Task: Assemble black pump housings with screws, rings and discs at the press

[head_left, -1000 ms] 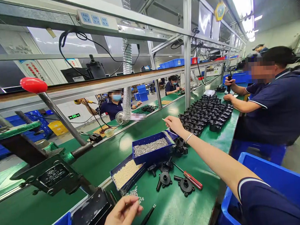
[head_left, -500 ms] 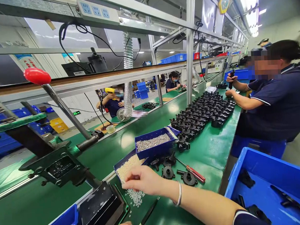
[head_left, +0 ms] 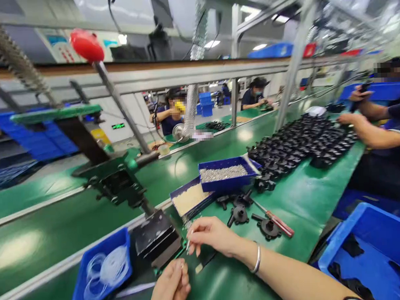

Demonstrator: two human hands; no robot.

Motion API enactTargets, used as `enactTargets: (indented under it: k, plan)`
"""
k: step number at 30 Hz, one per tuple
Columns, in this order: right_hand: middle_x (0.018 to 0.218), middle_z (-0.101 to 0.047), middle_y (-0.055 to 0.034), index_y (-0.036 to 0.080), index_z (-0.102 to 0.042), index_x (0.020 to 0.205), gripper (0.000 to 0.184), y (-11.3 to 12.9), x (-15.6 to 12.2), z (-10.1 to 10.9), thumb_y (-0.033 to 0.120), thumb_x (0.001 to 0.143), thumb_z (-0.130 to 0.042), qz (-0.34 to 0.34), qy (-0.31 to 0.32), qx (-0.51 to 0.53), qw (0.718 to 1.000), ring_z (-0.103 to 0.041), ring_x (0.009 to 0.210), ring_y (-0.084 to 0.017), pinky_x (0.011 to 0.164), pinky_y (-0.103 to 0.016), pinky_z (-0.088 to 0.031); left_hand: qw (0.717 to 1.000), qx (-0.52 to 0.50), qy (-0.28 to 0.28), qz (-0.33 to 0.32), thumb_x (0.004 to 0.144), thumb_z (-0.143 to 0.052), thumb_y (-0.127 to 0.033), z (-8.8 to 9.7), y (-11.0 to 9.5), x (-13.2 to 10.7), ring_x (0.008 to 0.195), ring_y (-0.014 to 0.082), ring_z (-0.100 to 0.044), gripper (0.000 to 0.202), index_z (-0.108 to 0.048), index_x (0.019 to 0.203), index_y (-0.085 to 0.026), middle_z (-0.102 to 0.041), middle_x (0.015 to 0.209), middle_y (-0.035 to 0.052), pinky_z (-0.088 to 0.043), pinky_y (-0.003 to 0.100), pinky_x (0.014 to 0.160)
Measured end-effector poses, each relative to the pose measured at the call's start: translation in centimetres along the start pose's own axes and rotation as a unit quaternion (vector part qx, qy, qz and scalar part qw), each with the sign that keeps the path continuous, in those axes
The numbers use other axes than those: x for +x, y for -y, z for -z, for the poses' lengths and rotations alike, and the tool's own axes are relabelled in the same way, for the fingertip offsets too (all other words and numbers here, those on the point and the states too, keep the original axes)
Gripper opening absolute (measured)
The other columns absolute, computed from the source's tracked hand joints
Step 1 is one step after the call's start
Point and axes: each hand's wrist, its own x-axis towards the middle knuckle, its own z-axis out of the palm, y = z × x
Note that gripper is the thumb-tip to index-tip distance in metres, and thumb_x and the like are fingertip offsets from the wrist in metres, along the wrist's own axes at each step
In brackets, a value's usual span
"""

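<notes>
My right hand (head_left: 211, 236) is closed in a pinch on a small, thin, pale piece, too blurred to name. Just below and to its left, my left hand (head_left: 172, 283) is closed too, its thumb against curled fingers with a tiny pale thing at the tips. Both hands are over the green bench, beside the black base (head_left: 156, 235) of a hand press. Behind my right hand stand a blue tray of cream-coloured small parts (head_left: 190, 197) and a blue tray of metal pieces (head_left: 223, 172). Black round housings (head_left: 240, 214) lie to its right.
A red-handled screwdriver (head_left: 279, 224) lies beside the housings. The press lever has a red knob (head_left: 87, 45). At left, a blue bin (head_left: 78, 283) holds clear rings. Rows of black parts (head_left: 301, 142) reach toward a co-worker's hands (head_left: 356, 118). Another blue bin (head_left: 341, 250) stands at right.
The view has swung left and down, so the scene sits farther right. My right hand has come back from the cream-coloured parts to near my left hand, which is now more fully in view.
</notes>
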Motion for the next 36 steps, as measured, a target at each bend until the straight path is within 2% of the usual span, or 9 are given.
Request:
enactTargets:
  k: [3, 6, 8, 12, 16, 21, 26, 32, 36]
  plan:
    - [0.073, -0.072, -0.0045, 0.012, -0.068, 0.086, 0.039, -0.2, -0.7, -0.1, 0.047, 0.075, -0.080, -0.031, 0.021, 0.002, 0.999, -0.067, 0.064, -0.014, 0.061, -0.027, -0.054, 0.999, -0.042, 0.022, 0.012, 0.060, -0.092, -0.040, -0.4, -0.1, -0.8, 0.056, 0.0027, -0.046, 0.042, -0.067, 0.081, -0.013, -0.054, 0.071, -0.0049, -0.046, 0.013, 0.051]
    - [0.073, -0.070, -0.0030, 0.012, -0.071, 0.088, 0.033, -0.5, -1.2, -0.2, 0.042, 0.079, -0.079, -0.051, 0.032, -0.015, 0.998, -0.064, 0.065, -0.012, 0.060, -0.024, -0.052, 0.996, -0.081, 0.033, 0.030, 0.064, -0.091, -0.039, -0.4, 0.0, -0.8, 0.054, 0.0017, -0.046, 0.041, -0.065, 0.082, -0.012, -0.054, 0.070, -0.0051, -0.047, 0.013, 0.050]
    - [0.076, -0.066, -0.0016, 0.013, -0.071, 0.087, 0.029, -0.6, -1.5, -0.3, 0.041, 0.081, -0.077, -0.041, 0.031, -0.059, 0.997, -0.062, 0.066, -0.011, 0.059, -0.023, -0.051, 0.994, -0.100, 0.027, 0.037, 0.066, -0.090, -0.038, -0.3, 0.2, -0.7, 0.053, 0.0011, -0.046, 0.040, -0.064, 0.082, -0.012, -0.055, 0.069, -0.0051, -0.046, 0.012, 0.049]
    - [0.083, -0.063, -0.0019, 0.017, -0.072, 0.087, 0.022, -0.6, -1.9, -0.6, 0.039, 0.087, -0.070, 0.030, 0.023, -0.174, 0.984, -0.060, 0.067, -0.011, 0.060, -0.024, -0.052, 0.992, -0.117, 0.025, 0.044, 0.068, -0.089, -0.036, -0.3, 0.5, -0.6, 0.051, 0.0009, -0.047, 0.039, -0.062, 0.082, -0.012, -0.056, 0.068, -0.0053, -0.046, 0.012, 0.048]
    - [0.085, -0.067, -0.0044, 0.019, -0.072, 0.088, 0.017, -0.4, -2.0, -0.6, 0.034, 0.092, -0.066, 0.117, 0.026, -0.272, 0.955, -0.062, 0.077, -0.015, 0.070, -0.028, -0.053, 0.991, -0.121, 0.029, 0.044, 0.068, -0.089, -0.035, -0.3, 0.5, -0.6, 0.051, 0.0006, -0.047, 0.039, -0.061, 0.081, -0.012, -0.055, 0.067, -0.0058, -0.045, 0.012, 0.048]
    - [0.093, -0.072, -0.0070, 0.020, -0.071, 0.103, 0.015, -0.3, -2.3, -0.7, 0.025, 0.098, -0.057, 0.215, 0.074, -0.328, 0.917, -0.065, 0.087, -0.017, 0.080, -0.032, -0.054, 0.991, -0.115, 0.035, 0.051, 0.069, -0.088, -0.041, -0.5, 0.6, -0.7, 0.048, 0.0010, -0.045, 0.040, -0.061, 0.078, -0.012, -0.054, 0.063, -0.0059, -0.042, 0.013, 0.045]
    - [0.095, -0.071, -0.0076, 0.019, -0.068, 0.110, 0.018, -0.4, -2.4, -0.7, 0.019, 0.099, -0.054, 0.265, 0.095, -0.357, 0.891, -0.064, 0.089, -0.016, 0.081, -0.030, -0.054, 0.992, -0.107, 0.033, 0.051, 0.072, -0.086, -0.042, -0.3, 0.7, -0.6, 0.047, 0.0010, -0.044, 0.040, -0.061, 0.079, -0.012, -0.055, 0.063, -0.0056, -0.042, 0.013, 0.045]
    - [0.097, -0.071, -0.0080, 0.019, -0.067, 0.113, 0.022, -0.1, -2.3, -0.5, 0.022, 0.102, -0.048, 0.256, 0.133, -0.392, 0.874, -0.064, 0.091, -0.016, 0.083, -0.030, -0.053, 0.995, -0.077, 0.029, 0.050, 0.071, -0.084, -0.049, -0.5, 0.8, -0.5, 0.045, 0.0020, -0.042, 0.043, -0.060, 0.077, -0.013, -0.053, 0.059, -0.0060, -0.039, 0.014, 0.044]
    - [0.089, -0.074, -0.0052, 0.019, -0.070, 0.103, 0.017, -0.4, -2.4, -0.4, 0.027, 0.098, -0.055, 0.210, 0.094, -0.422, 0.877, -0.067, 0.079, -0.016, 0.076, -0.027, -0.052, 0.999, 0.028, 0.008, -0.027, 0.078, -0.075, -0.055, -0.2, 0.9, -0.6, 0.047, 0.0061, -0.045, 0.043, -0.060, 0.073, -0.015, -0.054, 0.058, -0.0044, -0.041, 0.019, 0.047]
